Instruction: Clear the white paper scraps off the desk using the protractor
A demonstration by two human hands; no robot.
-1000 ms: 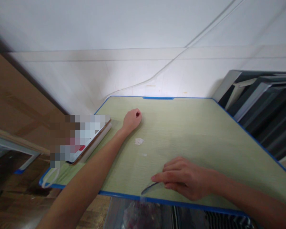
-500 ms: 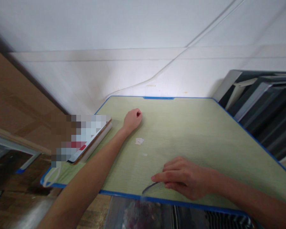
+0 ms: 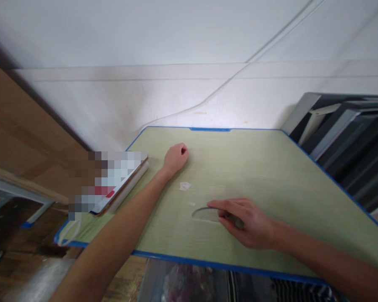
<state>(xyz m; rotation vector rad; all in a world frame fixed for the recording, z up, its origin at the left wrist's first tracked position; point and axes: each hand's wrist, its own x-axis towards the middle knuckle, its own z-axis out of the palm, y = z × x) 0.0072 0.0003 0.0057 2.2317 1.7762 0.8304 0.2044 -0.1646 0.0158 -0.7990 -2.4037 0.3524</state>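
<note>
In my right hand (image 3: 252, 222) is a clear half-round sheet, which looks like a protractor (image 3: 206, 214), pinched between thumb and fingers. Its curved edge faces away from me, and its right part is partly covered by the fingers. The sheet is just above or on the table (image 3: 255, 167); I cannot tell whether it touches. My left hand (image 3: 176, 156) rests on the far part of the table, closed in a loose fist with nothing visible in it. Between the hands are a ragged white patch (image 3: 185, 186) and a smaller white spot (image 3: 192, 204).
At the left of the table lies a flat, partly blurred-out stack (image 3: 126, 191) with a white strap (image 3: 69, 233). Dark folders or panels (image 3: 353, 138) lean along the right side. A white wall (image 3: 182, 96) with a cable stands behind. Below the front edge is a clear bin (image 3: 189, 285).
My right hand has moved up and away from the table's front edge with the protractor, which now shows flatter, as a half-disc. My left hand stays still.
</note>
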